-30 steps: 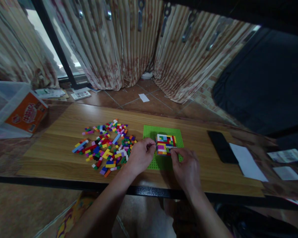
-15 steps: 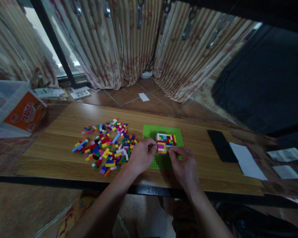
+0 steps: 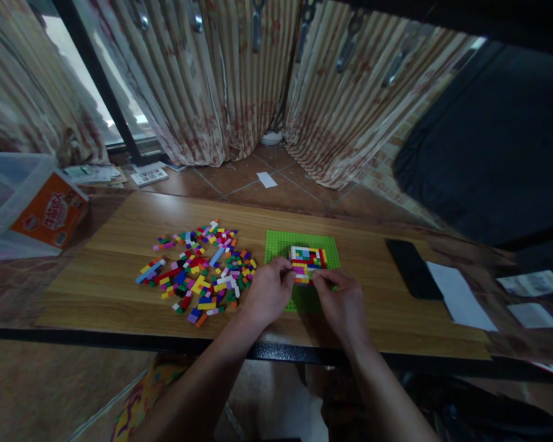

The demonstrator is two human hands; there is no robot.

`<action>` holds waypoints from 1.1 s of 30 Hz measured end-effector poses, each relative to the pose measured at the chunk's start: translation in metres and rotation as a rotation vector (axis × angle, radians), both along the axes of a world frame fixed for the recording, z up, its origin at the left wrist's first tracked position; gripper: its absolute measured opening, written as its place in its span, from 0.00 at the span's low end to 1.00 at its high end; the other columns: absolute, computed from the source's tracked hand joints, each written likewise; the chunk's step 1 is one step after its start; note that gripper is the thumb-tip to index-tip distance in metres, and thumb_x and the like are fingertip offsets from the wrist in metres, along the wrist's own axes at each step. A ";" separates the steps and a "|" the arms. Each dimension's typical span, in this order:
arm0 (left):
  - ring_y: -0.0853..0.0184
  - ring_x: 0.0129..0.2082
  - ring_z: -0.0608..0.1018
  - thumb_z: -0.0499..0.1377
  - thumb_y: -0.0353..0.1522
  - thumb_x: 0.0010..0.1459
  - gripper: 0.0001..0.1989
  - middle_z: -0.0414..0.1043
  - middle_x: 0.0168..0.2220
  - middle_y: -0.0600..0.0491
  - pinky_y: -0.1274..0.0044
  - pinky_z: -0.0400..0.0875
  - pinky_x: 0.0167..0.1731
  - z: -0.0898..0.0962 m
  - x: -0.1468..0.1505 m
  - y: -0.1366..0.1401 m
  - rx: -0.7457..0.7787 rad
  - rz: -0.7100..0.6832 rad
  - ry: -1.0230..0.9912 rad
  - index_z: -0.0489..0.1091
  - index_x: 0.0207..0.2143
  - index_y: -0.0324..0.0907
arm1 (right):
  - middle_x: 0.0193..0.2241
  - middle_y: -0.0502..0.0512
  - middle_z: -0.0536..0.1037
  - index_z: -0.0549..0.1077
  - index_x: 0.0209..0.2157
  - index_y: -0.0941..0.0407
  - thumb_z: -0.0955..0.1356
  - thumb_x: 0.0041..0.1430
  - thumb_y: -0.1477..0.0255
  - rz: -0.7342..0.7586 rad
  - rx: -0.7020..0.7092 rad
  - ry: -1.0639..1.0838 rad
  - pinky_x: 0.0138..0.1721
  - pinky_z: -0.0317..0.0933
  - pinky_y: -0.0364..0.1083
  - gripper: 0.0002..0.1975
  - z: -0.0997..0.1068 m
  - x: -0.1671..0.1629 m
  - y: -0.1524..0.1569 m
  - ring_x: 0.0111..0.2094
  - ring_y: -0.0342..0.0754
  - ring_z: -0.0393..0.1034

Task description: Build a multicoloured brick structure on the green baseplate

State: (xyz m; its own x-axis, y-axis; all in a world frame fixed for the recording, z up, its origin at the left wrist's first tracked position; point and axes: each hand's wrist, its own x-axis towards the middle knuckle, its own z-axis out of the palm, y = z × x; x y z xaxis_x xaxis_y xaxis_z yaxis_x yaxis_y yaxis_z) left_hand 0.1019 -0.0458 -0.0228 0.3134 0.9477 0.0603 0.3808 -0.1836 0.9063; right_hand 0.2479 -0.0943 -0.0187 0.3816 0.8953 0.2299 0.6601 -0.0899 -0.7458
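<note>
At the bottom of the frame, two bare forearms reach up over the black front edge of the worktop. Yellow patterned cloth shows at lower left.

Just below and right of the frame's centre are both hands. The left hand is at the lower left of the block build, thumb and forefinger narrowed close together; the right hand is at its lower right, in a similar narrow pinch. I cannot tell whether either holds a small brick, since the fingertips are too small to read.

The build, many-coloured with white along its upper left edge, sits on the green baseplate, right of centre. Left of centre, loose bricks lie spread in a heap, near the left hand. Toward the right, a black phone lies beside a white sheet, which juts past it.

At the left edge stands a clear bin with an orange label. Farther off, a paper slip lies on the tiled floor, below striped curtains filling the upper middle.
</note>
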 end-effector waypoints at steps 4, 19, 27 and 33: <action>0.68 0.29 0.76 0.55 0.27 0.57 0.04 0.75 0.29 0.53 0.78 0.68 0.31 -0.004 0.001 0.001 -0.010 0.012 -0.017 0.70 0.33 0.41 | 0.28 0.55 0.79 0.79 0.27 0.55 0.66 0.56 0.68 -0.005 -0.012 -0.042 0.35 0.61 0.48 0.11 0.001 -0.001 0.003 0.31 0.49 0.71; 0.71 0.24 0.70 0.54 0.29 0.57 0.07 0.69 0.23 0.57 0.80 0.63 0.25 0.010 -0.017 0.008 0.000 0.019 -0.055 0.71 0.30 0.40 | 0.29 0.57 0.79 0.78 0.28 0.57 0.65 0.58 0.63 -0.062 0.026 0.016 0.35 0.62 0.48 0.14 -0.002 0.003 0.003 0.31 0.51 0.72; 0.73 0.23 0.69 0.58 0.32 0.51 0.07 0.69 0.24 0.57 0.82 0.64 0.24 0.025 -0.111 0.048 0.001 0.447 -0.269 0.72 0.32 0.38 | 0.29 0.53 0.77 0.76 0.31 0.55 0.67 0.60 0.67 0.045 0.349 -0.044 0.35 0.64 0.47 0.08 0.010 -0.011 -0.008 0.31 0.48 0.72; 0.75 0.20 0.70 0.61 0.32 0.48 0.08 0.70 0.23 0.57 0.82 0.64 0.22 0.037 -0.146 0.047 0.020 0.641 -0.375 0.71 0.31 0.36 | 0.33 0.52 0.78 0.75 0.39 0.53 0.67 0.61 0.74 0.545 0.319 -0.106 0.37 0.66 0.46 0.06 -0.001 -0.073 -0.029 0.36 0.46 0.72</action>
